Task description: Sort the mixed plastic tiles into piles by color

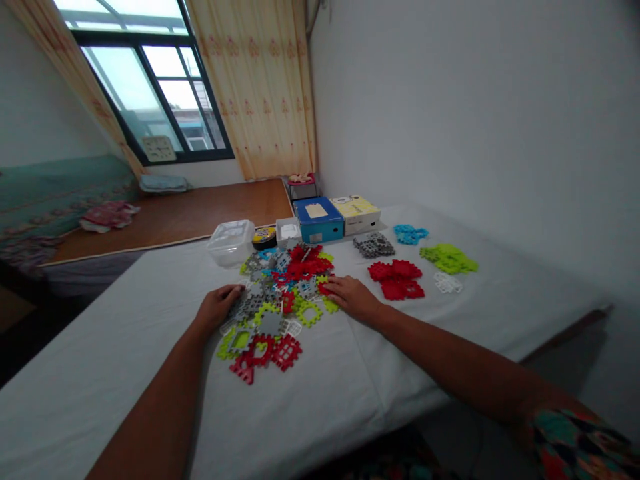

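A mixed heap of flat plastic interlocking tiles (271, 323) in red, grey, lime, blue and white lies on the white-covered table between my hands. At its left edge my left hand (218, 308) rests with loosely bent fingers beside grey tiles; part of the fingers is hidden, and no held piece shows. From the right, my right hand (354, 297) reaches with outstretched fingers, the fingertips touching a small red tile (325, 289) at the heap's edge. Nearest that hand, on its other side, is a group of red tiles (395, 280).
Grey (374, 245), blue (410, 234), lime (449, 259) and white tiles (448, 283) lie in separate groups at right. Behind the heap stand a clear plastic box (231, 241), a round black-and-yellow tin (264, 238), a small white box (289, 231), a blue box (319, 220) and a yellow-and-white box (356, 215).
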The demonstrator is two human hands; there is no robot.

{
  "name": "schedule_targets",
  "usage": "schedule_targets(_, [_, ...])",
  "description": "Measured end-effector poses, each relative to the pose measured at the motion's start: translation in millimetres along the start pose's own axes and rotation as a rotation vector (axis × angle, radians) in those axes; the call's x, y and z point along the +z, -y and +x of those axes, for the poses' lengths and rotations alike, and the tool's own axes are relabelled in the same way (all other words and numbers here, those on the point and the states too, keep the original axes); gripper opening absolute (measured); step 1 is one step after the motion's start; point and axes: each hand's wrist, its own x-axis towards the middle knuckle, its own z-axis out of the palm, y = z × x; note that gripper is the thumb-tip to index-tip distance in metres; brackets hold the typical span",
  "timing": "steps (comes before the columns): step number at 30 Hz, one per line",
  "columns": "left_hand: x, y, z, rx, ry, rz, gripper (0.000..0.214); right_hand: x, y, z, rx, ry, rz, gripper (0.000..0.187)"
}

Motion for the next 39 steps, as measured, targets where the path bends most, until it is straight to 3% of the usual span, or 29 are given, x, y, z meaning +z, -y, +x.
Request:
schedule_targets(5, [-3.5, -5, -2, 0.010, 0.005, 0.002, 0.066, -31, -11, 2, 0.146, -0.193, 0.025, 0.023])
schedule_targets(11, [-4.7, -2, 0, 0.047, 0.005, 0.033, 0.063, -92, -77, -41, 0.528, -0.454, 0.424, 0.033])
schedule_targets(14, [-4.4, 1, 2, 0.047, 0.011, 0.042, 0.062, -105, -98, -65, 0.582, -0.414, 0.524, 0.037])
schedule_targets(16, [-4.2, 1, 2, 0.036, 0.015, 0.042, 0.063, -106, -102, -73, 0.576, -0.300, 0.522, 0.038])
schedule_targets(18, [-3.8, 1, 1, 0.029, 0.016, 0.033, 0.065, -105, -100, -76, 0.539, -0.169, 0.465, 0.037])
schedule_targets(20, [-2.9, 0, -1, 0.022, 0.014, 0.022, 0.066, -103, -98, -74, 0.509, -0.131, 0.327, 0.033])
schedule_targets(23, [-1.1, 2, -1, 0.024, 0.016, 0.014, 0.067, -99, -88, -62, 0.534, -0.331, 0.073, 0.029])
schedule_targets(25, [0.2, 4, -1, 0.037, 0.011, 0.012, 0.067, -93, -72, -48, 0.505, -0.434, 0.024, 0.029])
schedule_targets(27, [1.2, 6, -1, 0.044, 0.008, 0.015, 0.067, -81, -49, -33, 0.365, -0.327, 0.096, 0.029])
schedule_targets(30, [1.2, 6, -1, 0.042, 0.018, 0.019, 0.069, -54, -12, -15, 0.123, 0.005, 0.159, 0.029])
schedule_targets(32, [-0.1, 5, -1, 0.048, 0.028, 0.022, 0.067, -35, 7, -11, 0.091, 0.107, 0.080, 0.042])
schedule_targets(35, [-2.5, 4, 1, 0.070, 0.032, 0.042, 0.063, -15, 19, -11, 0.135, 0.107, -0.022, 0.051])
schedule_targets(39, [-3.4, 5, 6, 0.024, 0.020, 0.056, 0.061, -4, 15, -16, 0.116, 0.042, 0.052, 0.036])
